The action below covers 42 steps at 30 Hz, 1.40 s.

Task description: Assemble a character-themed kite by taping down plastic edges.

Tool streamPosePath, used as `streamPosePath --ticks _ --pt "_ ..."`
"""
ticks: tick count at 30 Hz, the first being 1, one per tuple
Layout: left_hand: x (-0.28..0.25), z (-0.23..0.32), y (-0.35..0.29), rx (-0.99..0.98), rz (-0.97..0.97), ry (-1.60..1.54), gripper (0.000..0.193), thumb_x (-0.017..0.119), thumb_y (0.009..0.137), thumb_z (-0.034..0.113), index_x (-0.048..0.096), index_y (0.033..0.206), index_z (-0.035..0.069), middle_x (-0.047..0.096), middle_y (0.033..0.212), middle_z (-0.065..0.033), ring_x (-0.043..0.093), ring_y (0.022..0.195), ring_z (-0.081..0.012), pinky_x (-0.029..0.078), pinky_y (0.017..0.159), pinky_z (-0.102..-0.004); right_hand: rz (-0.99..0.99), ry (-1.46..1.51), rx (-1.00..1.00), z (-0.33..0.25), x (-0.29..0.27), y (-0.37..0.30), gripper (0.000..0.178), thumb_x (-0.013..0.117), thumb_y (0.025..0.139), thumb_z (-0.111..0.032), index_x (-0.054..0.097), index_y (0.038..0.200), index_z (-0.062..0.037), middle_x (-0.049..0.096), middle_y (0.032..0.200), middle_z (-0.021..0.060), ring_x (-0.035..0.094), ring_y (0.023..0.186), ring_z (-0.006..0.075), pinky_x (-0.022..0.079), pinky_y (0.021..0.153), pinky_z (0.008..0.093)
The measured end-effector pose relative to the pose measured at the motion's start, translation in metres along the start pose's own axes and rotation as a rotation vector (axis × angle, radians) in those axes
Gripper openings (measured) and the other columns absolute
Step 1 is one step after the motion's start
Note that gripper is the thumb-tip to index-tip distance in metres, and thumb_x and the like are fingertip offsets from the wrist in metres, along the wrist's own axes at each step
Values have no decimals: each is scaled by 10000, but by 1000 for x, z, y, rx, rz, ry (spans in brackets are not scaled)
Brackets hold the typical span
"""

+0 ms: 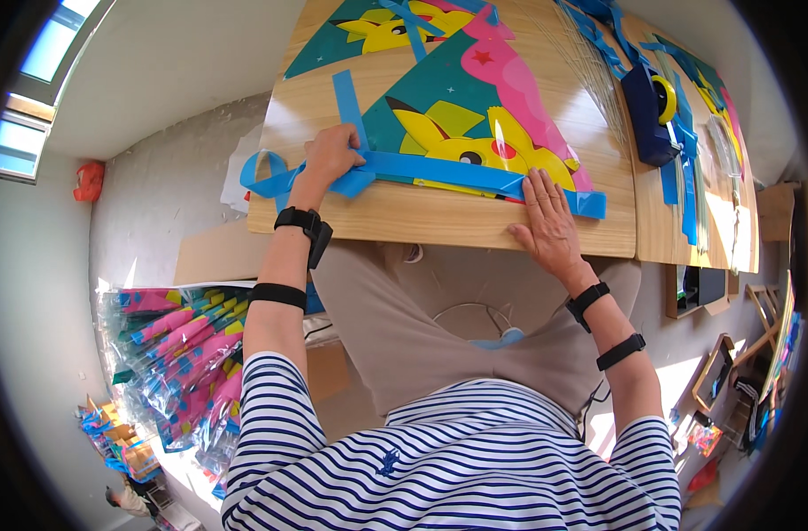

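A triangular printed plastic sheet (457,102) lies on the wooden table, teal and pink with a yellow cartoon animal on it. It looks like a kite sail. Along its near edge runs a blue plastic ribbon (448,170), its right end past the sheet's corner and its left end looped on the table. My left hand (333,152) is closed on the ribbon near the sheet's left corner; its fingertips are partly hidden. Flat on the ribbon and the sheet's right part, my right hand (548,217) presses down with fingers stretched out.
A second printed sheet (369,35) with blue strips lies farther back. Thin rods (590,66) and a dark blue tape dispenser (647,115) are on the right. Bagged colourful bundles (178,354) stand low at my left. The table's front edge (457,232) is just before my lap.
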State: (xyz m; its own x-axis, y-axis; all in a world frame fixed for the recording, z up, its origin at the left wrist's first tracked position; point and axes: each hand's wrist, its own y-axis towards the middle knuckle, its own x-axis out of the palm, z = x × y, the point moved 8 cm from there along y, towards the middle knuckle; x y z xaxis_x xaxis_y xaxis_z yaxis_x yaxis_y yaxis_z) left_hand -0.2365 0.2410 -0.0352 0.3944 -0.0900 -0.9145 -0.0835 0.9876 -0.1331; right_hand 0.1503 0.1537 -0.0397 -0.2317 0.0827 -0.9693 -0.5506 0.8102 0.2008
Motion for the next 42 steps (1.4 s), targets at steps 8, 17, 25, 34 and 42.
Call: streamPosePath --ticks 8,17,25,34,42 --pt "-3 -4 0 -61 39 89 344 906 675 234 668 899 129 727 964 -60 662 1014 -307 421 876 -552 2 -1 -5 -1 -1 0 793 514 987 -512 346 1532 39 294 1627 219 236 1530 359 179 1246 473" --pt "2 -14 5 -101 -42 19 335 913 658 264 644 793 116 724 865 -63 676 935 -304 441 829 -534 -6 -7 6 0 1 0 785 511 989 -498 326 1547 23 279 1638 202 220 1537 349 167 1251 466" --pt "-26 -4 -1 41 -140 -271 260 881 662 144 637 723 75 652 735 -24 602 718 -149 451 636 -312 -9 -11 14 0 0 0 797 535 979 -498 333 1543 28 286 1634 206 231 1534 349 173 1249 472" --pt "-69 -17 -50 -28 -612 -578 164 837 723 148 685 743 88 633 687 37 536 639 -52 407 601 -232 -20 11 -2 0 1 0 774 545 980 -429 302 1563 18 264 1647 196 208 1543 347 156 1253 467" --pt "-115 -71 -81 -68 -647 -512 203 861 680 211 699 729 99 617 672 51 516 634 -60 401 626 -237 -19 10 -6 -2 -1 1 804 568 967 -458 303 1562 14 275 1641 196 215 1541 345 168 1247 488"
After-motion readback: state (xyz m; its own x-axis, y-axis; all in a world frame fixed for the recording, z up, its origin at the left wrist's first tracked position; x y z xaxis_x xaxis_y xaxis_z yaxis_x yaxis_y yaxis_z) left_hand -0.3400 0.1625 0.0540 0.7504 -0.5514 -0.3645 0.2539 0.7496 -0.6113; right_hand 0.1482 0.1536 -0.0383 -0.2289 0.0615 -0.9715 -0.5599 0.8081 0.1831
